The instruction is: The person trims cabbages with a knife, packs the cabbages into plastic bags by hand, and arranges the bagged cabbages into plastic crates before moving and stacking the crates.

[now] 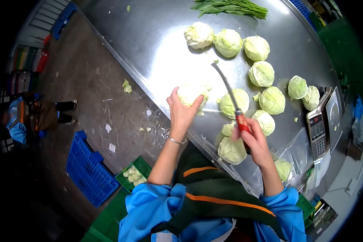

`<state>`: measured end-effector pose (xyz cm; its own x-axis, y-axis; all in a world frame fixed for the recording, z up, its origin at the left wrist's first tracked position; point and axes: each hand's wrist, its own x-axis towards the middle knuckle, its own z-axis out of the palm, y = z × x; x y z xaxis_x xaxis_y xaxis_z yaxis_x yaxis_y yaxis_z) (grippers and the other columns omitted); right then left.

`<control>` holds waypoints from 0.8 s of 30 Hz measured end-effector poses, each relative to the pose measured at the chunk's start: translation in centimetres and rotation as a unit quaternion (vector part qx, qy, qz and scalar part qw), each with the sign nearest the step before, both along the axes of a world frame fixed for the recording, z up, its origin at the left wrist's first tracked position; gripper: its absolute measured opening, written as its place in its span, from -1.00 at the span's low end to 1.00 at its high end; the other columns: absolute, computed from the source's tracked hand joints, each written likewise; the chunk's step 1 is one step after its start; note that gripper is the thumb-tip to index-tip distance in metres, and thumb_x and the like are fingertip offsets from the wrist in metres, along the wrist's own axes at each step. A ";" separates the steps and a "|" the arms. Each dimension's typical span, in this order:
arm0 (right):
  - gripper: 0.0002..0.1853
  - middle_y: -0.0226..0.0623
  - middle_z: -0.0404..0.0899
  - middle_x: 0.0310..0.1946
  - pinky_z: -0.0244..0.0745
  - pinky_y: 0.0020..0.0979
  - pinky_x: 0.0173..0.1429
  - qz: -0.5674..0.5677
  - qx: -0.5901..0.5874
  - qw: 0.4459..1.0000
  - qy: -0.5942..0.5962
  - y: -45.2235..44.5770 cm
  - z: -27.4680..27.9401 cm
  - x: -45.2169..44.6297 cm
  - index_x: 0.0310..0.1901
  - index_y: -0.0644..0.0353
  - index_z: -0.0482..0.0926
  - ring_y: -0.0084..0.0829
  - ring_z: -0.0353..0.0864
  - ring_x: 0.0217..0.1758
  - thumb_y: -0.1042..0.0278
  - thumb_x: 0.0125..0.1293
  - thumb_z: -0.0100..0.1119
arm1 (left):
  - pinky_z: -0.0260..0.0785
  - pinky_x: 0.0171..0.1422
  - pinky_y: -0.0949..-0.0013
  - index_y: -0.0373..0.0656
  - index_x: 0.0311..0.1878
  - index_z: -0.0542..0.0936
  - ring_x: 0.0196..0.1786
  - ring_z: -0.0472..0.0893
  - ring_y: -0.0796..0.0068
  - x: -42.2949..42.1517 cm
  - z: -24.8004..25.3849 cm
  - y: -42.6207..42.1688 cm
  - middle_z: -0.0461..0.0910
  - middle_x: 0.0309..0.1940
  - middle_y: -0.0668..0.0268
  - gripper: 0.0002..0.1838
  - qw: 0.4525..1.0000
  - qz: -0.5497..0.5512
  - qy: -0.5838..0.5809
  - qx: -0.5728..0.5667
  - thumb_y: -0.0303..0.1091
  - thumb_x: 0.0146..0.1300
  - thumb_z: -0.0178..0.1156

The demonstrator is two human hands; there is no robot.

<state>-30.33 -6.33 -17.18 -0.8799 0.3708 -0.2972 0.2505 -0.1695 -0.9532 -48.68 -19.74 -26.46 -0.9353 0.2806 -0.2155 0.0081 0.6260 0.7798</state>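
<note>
My left hand (182, 111), a bracelet at its wrist, has thumb and fingers spread around a pale green cabbage (191, 93) near the table's edge. Glare washes out part of that cabbage. In my right hand (256, 139) is a knife (241, 121) with a red handle. Its dark, curved blade points up and away over the table. Just under the blade lies another cabbage (235, 103), and one more cabbage (232, 151) sits beside my right hand. Several others form a bent row, including a cabbage (262, 74) on the right.
The metal table (149, 44) carries a bundle of green stalks (232, 8) at the far side. A weighing scale (320, 125) stands at the right, near clear plastic bags (294, 149). On the floor are a blue pallet (90, 169) and a green crate (135, 173). Another person (18, 121) is at far left.
</note>
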 end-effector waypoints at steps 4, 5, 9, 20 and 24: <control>-0.59 -0.19 0.50 -0.25 0.41 -0.38 -0.13 0.091 0.282 0.954 -0.047 0.7 -2.0 -5.1 0.25 0.14 0.26 -0.33 0.53 -0.27 0.32 0.39 -0.10 | 0.21 0.28 0.14 -0.29 0.30 0.11 0.23 0.26 -0.05 -0.7 -0.3 -0.2 0.20 0.13 -0.10 0.00 0.992 -0.077 0.059 0.078 -0.07 -0.12 0.44; -0.59 -0.19 0.48 -0.27 0.42 -0.38 -0.14 0.108 0.294 0.949 -0.043 0.7 -2.5 -5.8 0.25 0.08 0.29 -0.31 0.53 -0.27 0.31 0.38 -0.08 | 0.20 0.29 0.15 -0.29 0.31 0.10 0.24 0.25 -0.04 -1.0 -0.3 -0.5 0.19 0.15 -0.10 0.01 0.991 -0.108 0.039 0.073 -0.09 -0.13 0.45; -0.58 -0.29 0.47 -0.33 0.45 -0.36 -0.24 0.146 0.366 0.918 -0.043 0.4 -3.7 -6.7 0.23 -0.16 0.38 -0.29 0.54 -0.29 0.32 0.34 0.00 | 0.19 0.31 0.19 -0.31 0.32 0.06 0.25 0.25 0.03 -1.5 -0.7 -1.1 0.17 0.18 -0.09 0.00 0.987 -0.103 -0.068 0.106 -0.22 -0.15 0.44; -0.60 -0.31 0.50 -0.35 0.48 -0.38 -0.35 0.146 0.451 0.880 -0.023 0.3 -5.2 -8.2 0.17 -0.05 0.46 -0.32 0.57 -0.40 0.41 0.28 0.06 | 0.31 0.21 0.31 -0.36 0.30 0.04 0.19 0.34 0.23 -2.9 -2.1 -1.6 0.19 0.16 -0.04 -0.03 0.954 -0.017 -0.198 0.225 -0.28 -0.09 0.43; -0.60 -0.32 0.47 -0.41 0.46 -0.34 -0.40 0.137 0.520 0.842 -0.047 0.2 -4.6 -9.7 0.16 -0.13 0.47 -0.30 0.55 -0.44 0.37 0.27 0.09 | 0.33 0.19 0.32 -0.33 0.31 0.05 0.17 0.35 0.23 -3.1 -1.4 -1.3 0.19 0.16 -0.04 -0.03 0.936 0.012 -0.230 0.268 -0.28 -0.08 0.44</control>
<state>-40.05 -6.10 -21.82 -0.9654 0.2605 -0.0098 0.2267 0.8202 -0.5253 -51.79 -21.05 -27.86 -0.7863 0.4427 -0.4310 -0.4142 0.1399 0.8994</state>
